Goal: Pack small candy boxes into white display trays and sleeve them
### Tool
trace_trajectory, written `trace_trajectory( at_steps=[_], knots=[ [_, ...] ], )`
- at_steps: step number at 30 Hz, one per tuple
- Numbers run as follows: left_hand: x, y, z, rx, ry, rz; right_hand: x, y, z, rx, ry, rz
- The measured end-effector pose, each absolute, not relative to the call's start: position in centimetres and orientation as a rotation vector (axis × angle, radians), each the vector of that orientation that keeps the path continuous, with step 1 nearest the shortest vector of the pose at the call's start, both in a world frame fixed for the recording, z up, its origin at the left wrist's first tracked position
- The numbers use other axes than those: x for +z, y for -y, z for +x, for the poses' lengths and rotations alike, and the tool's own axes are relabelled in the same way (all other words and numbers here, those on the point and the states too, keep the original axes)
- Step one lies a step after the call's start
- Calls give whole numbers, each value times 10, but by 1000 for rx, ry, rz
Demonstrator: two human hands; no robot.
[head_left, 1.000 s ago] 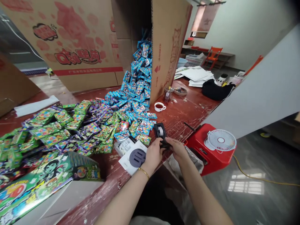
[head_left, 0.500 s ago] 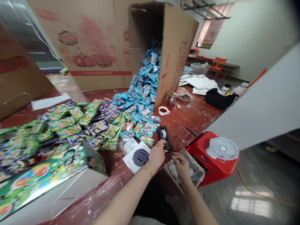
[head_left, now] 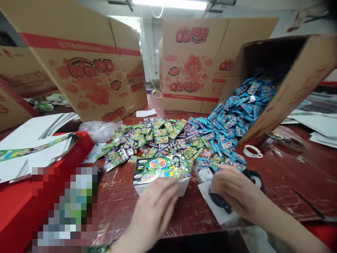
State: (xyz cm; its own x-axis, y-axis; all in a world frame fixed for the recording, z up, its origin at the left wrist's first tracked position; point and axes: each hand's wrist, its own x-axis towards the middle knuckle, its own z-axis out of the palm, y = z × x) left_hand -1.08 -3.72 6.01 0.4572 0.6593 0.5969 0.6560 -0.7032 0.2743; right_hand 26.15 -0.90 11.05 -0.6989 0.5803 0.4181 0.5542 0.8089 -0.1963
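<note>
My left hand [head_left: 158, 202] is at the near side of a small green printed box [head_left: 155, 168] with white lower sides. Its fingers are stretched forward and slightly bent, blurred, with nothing visible in them; whether they touch the box I cannot tell. My right hand [head_left: 234, 189] hovers over a white card with a dark round slotted piece [head_left: 222, 203]. Its fingers are curled together, and what they pinch, if anything, is too small to see. Behind that hand the black tape dispenser [head_left: 255, 177] lies partly hidden. Green, purple and blue candy packets [head_left: 160, 135] are heaped behind the box.
A tipped cardboard carton [head_left: 292, 88] spills blue packets at the right. More cartons [head_left: 193, 63] stand at the back. A white cup [head_left: 252, 151] sits right of the heap. To the left is a red box [head_left: 39, 200] with white sheets, and a plastic bag [head_left: 100, 130].
The view has swung left. Both hands have left the tape dispenser; my left hand is now at the green box, my right over the card with the round piece.
</note>
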Motion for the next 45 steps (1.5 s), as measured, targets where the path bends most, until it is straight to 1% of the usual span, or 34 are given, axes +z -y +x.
trace_trajectory(
  at_steps=[2, 5, 9, 15, 25, 27, 30, 34, 39, 42, 45],
  knots=[
    [57, 29, -42, 1074, -1426, 2753, 131, -18, 212, 122, 2660, -697],
    [46, 21, -57, 1102, -1495, 2740, 141, -50, 162, 214, 2813, -552],
    [37, 20, -53, 1167, -1522, 2605, 137, -75, 135, 425, 2846, -602],
    [32, 18, -55, 1157, -1503, 2540, 127, -81, 131, 456, 2896, -758],
    [29, 17, -53, 1152, -1507, 2498, 108, -83, 128, 356, 2979, -853],
    [28, 17, -53, 1135, -1511, 2510, 103, -85, 130, 321, 2945, -880],
    [28, 18, -51, 1133, -1519, 2536, 90, -91, 133, 268, 2782, -1036],
    [27, 18, -49, 1210, -1532, 2557, 75, -101, 135, 415, 2582, -1190],
    [27, 18, -49, 1262, -1507, 2616, 70, -99, 135, 564, 2458, -1297],
    [29, 22, -48, 1219, -1521, 2595, 69, -85, 138, 572, 2479, -1263],
    [31, 27, -47, 1181, -1512, 2553, 68, -72, 142, 504, 2572, -1216]
  ],
)
